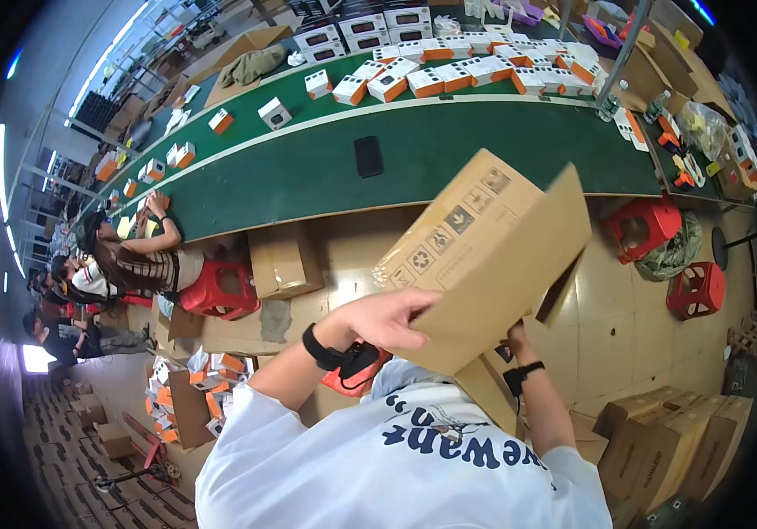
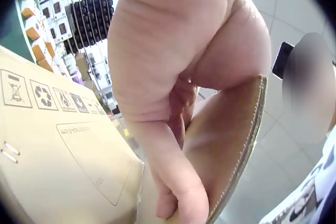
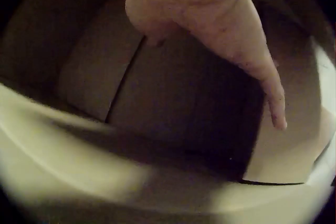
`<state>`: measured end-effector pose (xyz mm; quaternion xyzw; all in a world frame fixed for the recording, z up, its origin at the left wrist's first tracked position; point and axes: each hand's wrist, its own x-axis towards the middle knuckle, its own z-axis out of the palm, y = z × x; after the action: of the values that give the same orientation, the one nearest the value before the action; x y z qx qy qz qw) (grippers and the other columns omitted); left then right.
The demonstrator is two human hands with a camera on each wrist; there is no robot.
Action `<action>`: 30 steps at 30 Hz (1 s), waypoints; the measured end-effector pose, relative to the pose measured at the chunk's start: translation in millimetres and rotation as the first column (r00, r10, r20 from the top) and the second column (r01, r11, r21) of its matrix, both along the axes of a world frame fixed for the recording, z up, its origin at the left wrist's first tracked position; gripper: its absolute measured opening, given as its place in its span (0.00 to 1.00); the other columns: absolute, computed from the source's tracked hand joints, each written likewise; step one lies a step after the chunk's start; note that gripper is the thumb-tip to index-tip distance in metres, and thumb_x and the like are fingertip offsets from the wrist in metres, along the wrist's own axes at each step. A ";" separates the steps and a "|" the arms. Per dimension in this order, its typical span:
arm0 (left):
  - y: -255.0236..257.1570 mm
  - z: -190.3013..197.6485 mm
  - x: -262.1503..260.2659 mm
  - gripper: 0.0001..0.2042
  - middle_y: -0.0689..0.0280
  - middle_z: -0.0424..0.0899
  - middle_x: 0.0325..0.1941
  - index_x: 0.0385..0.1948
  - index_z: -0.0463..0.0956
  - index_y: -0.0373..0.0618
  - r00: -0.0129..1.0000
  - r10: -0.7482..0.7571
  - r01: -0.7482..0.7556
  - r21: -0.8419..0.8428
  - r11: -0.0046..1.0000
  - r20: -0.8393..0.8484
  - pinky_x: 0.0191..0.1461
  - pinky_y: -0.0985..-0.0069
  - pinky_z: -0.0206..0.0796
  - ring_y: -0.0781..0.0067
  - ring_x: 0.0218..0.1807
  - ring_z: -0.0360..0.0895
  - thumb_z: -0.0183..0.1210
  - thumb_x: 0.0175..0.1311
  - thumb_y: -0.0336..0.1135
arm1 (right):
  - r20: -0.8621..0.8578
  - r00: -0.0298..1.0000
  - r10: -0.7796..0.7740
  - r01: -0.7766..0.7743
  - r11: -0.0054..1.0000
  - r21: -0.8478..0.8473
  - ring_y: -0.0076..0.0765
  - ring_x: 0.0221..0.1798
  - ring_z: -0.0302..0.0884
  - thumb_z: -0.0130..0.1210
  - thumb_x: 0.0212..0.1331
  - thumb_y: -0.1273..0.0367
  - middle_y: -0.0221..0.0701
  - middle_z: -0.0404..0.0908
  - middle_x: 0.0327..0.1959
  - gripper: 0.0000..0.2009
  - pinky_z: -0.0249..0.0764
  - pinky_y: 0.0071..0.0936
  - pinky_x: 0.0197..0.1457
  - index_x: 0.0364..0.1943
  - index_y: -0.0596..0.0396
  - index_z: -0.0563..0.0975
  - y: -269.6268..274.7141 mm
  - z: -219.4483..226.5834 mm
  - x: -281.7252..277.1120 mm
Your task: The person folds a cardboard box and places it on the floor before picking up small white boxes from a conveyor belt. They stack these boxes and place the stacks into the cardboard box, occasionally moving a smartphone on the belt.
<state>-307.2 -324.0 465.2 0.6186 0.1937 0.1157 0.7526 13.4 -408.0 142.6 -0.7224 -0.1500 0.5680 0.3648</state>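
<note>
Worktop: the long green worktop (image 1: pixel 264 181) runs across the far side from left to right; its length lets many goods lie spread along it.
Seated person: at the far left, a person (image 1: pixel 136 251) leans over the worktop edge, arms on it, which seems to keep the work in reach.
Standing cartons: brown cartons (image 1: pixel 660 450) stand side by side at near right, probably kept off the worktop to save room.
Held carton: a printed carton (image 1: pixel 502 273) is tilted in front of the body, on the near side of the worktop, its flaps spread; the slant likely gives access to its inside.
Stool: a red stool (image 1: pixel 220 291) is at left, just beside the worktop, as a seat for that side.
Left hand: the left hand (image 1: pixel 387 317) grips a cardboard edge of the held carton, fingers on one face and palm side over the rim, likely to steady the slant.
Right hand: the right hand (image 3: pixel 194 14) is unclenched inside the cardboard, one finger extended along a flap (image 3: pixel 299 145), perhaps to brace it; contact of its other fingers cannot be told.
Small boxes: white-and-orange boxes (image 1: pixel 456 77) gather at far right, seemingly grouped by kind.
Phone: a dark phone (image 1: pixel 368 157) lies flat on the worktop, apart from the boxes.
</note>
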 end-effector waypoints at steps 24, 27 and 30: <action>57.8 -142.5 -77.8 0.39 0.58 0.76 0.73 0.76 0.64 0.41 0.894 0.436 -0.415 0.174 0.893 -0.102 0.74 0.68 0.67 0.66 0.70 0.75 0.58 0.55 0.21 | 0.851 0.511 0.117 -0.580 0.778 0.242 0.54 0.72 0.67 0.56 0.59 0.80 0.54 0.69 0.70 0.35 0.65 0.44 0.74 0.74 0.63 0.62 -98.5 -13.4 171.7; 67.3 -179.1 -76.0 0.38 0.54 0.77 0.73 0.75 0.66 0.43 0.861 0.452 -0.338 0.401 0.851 -0.233 0.70 0.65 0.70 0.59 0.69 0.77 0.60 0.55 0.24 | 0.832 0.530 0.163 -0.494 0.857 0.146 0.50 0.64 0.71 0.55 0.60 0.79 0.51 0.74 0.63 0.32 0.68 0.42 0.67 0.72 0.63 0.65 -86.2 -14.9 180.3; 72.1 -261.8 -61.3 0.34 0.52 0.80 0.68 0.69 0.72 0.45 0.805 0.577 -0.368 0.643 0.672 -0.142 0.67 0.61 0.73 0.52 0.66 0.78 0.63 0.54 0.28 | 0.790 0.588 0.172 -0.388 0.917 0.089 0.45 0.56 0.74 0.55 0.61 0.78 0.48 0.78 0.56 0.30 0.72 0.41 0.60 0.70 0.62 0.67 -118.1 -42.6 216.1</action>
<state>-368.5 -251.9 203.3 0.7564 0.4282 0.2570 0.4224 229.4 -526.1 100.0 -0.8084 -0.4744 0.2326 0.2595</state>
